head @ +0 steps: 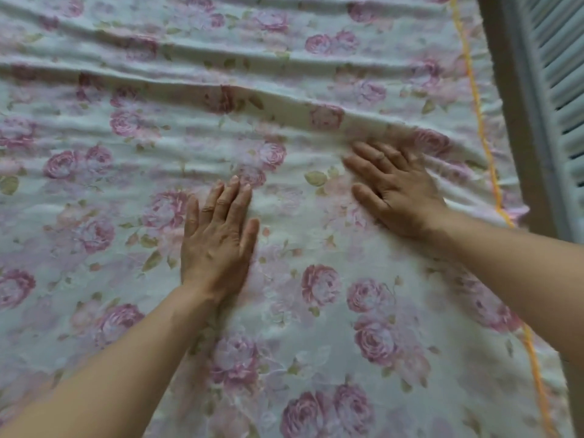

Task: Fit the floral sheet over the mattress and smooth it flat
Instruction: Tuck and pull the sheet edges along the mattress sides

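**Operator:** While I look down through the head camera, the floral sheet fills nearly the whole frame, pale with pink roses and green leaves.

**Monitor:** What are the hands doing?

**Operator:** I see both lying flat, palms down, on the cloth. The left hand sits just left of centre, fingers straight and close together, pointing toward the top of the frame. The right hand is right of centre and a little higher, fingers spread slightly and angled toward the upper left. Neither one grips anything; the fingers are extended and pressing on the fabric.

**Monitor:** Is the sheet flat?

**Operator:** Not in the upper half. I count several long ridges running across the frame from left to right, and one thick fold passes just above the right hand's fingertips. Below the hands, toward the bottom of the frame, the cloth looks much smoother.

**Monitor:** And its edge?

**Operator:** An orange stitched hem runs down the right side, from the top of the frame to the lower right. Beyond it, in the upper right corner, I see a pale slatted panel. I cannot see the mattress itself; the sheet covers it.
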A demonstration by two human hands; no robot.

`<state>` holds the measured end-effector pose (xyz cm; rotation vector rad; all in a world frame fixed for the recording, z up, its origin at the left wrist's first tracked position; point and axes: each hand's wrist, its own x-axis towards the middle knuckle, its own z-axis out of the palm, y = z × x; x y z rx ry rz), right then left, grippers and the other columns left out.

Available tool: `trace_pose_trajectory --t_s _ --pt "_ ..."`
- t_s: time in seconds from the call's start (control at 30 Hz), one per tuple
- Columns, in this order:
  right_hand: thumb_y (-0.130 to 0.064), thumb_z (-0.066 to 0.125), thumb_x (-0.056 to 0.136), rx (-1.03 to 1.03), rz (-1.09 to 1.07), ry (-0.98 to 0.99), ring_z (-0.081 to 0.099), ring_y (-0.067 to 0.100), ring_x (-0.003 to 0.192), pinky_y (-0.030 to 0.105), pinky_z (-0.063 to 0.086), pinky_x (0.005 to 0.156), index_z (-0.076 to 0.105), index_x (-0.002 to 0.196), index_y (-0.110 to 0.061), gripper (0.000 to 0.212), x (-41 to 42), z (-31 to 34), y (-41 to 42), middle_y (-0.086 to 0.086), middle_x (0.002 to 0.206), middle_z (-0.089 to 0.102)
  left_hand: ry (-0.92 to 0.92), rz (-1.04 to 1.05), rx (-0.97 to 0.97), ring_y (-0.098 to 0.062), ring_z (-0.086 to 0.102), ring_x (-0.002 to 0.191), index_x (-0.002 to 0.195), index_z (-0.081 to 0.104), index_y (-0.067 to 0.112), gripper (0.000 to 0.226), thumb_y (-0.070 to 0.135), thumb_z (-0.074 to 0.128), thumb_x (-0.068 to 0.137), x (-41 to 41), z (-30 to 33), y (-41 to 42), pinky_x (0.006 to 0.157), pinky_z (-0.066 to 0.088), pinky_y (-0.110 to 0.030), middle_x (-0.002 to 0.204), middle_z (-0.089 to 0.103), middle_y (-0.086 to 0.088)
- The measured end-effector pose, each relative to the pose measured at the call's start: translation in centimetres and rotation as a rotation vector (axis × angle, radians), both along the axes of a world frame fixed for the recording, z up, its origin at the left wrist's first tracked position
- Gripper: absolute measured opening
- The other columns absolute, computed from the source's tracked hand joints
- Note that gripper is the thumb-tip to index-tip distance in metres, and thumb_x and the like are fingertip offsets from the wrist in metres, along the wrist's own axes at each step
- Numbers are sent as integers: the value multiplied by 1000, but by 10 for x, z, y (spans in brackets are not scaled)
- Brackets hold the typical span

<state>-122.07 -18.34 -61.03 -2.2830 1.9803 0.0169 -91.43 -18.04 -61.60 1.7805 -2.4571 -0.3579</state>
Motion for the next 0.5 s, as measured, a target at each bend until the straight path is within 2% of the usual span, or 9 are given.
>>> trace_pose_trajectory --t_s 0.07,0.2,0.3,0.5 --pt "-55 14 93 9 -48 24 15 17 145 45 5 118 23 149 -36 60 3 -3 -3 -8 158 21 50 6 -35 -8 2 147 153 19 26 59 46 13 97 -23 3 16 119 -6 -38 161 13 8" --pt "-52 16 94 -11 -67 13 17 17 145 46 3 118 25 148 -36 57 1 -6 -5 -8 157 23 151 -96 9 -12 5 148 152 23 21 62 48 16 97 -106 -2 60 119 1 -41 160 15 3" --pt "-49 19 95 -48 -52 -22 22 18 143 47 6 117 31 147 -34 56 0 -9 -5 -8 155 29 123 19 -26 -20 17 147 150 30 11 63 43 26 95 -165 -6 71 116 11 -43 158 24 -7" --pt "-38 26 95 -131 -25 -190 28 18 141 41 6 118 39 145 -21 54 -6 -11 -5 -3 151 37 74 246 11 -28 23 145 147 29 -1 64 29 30 91 -220 -6 73 115 18 -45 155 29 -16"
